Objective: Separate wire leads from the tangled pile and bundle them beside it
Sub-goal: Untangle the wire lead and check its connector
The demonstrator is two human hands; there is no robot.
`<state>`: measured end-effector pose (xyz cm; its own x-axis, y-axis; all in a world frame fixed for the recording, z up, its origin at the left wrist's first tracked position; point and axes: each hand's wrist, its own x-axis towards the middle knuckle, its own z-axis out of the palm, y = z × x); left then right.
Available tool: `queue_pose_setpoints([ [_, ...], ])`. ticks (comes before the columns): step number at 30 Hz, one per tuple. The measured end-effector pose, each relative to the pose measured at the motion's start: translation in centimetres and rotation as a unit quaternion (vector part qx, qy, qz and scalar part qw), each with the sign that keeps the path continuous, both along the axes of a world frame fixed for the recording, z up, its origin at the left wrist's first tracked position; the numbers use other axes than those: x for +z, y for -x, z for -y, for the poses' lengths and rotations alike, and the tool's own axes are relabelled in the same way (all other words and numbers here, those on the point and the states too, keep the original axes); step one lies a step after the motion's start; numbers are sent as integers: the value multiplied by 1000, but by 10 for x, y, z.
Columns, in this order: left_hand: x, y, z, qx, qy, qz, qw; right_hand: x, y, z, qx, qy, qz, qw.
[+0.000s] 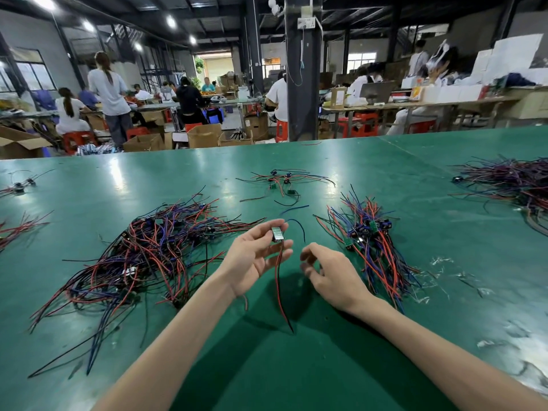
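Mid-frame, my left grip (255, 258) pinches a small module (278, 233), its red-black leads (277, 280) dangling. My right grip (327, 274) hovers beside it, fingers loose, holding nothing.

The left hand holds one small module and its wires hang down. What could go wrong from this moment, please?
1. The left hand pinches the module with its fingers only, so it may slip.
2. Its hanging red and black wires trail near the tangled pile and could snag there.
3. The right hand holds nothing, so the loose blue wire may catch when the piece goes to the bundle.
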<state>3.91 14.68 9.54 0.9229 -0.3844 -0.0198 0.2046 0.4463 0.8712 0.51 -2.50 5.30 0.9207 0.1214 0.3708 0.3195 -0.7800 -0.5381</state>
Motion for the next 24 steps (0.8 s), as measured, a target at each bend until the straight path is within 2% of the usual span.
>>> queue_pose_setpoints([
  [3,-6,8,6,-5,-17,20,1000,5,2,-3,24,-170,-35,985],
  [6,-13,18,14,38,-167,114,979,9,4,-6,45,-357,-109,927],
  [8,-17,22,18,44,-227,169,958,9,5,-9,56,-438,-147,885],
  [12,-18,24,18,41,-230,147,961,11,7,-13,70,-493,-180,848],
  [18,-21,19,14,83,-62,32,994,16,17,-22,132,-559,-272,772],
  [20,-22,18,12,101,-35,6,994,17,19,-24,138,-562,-299,759],
  [24,-23,18,13,138,-36,-11,990,18,21,-23,156,-553,-339,745],
])
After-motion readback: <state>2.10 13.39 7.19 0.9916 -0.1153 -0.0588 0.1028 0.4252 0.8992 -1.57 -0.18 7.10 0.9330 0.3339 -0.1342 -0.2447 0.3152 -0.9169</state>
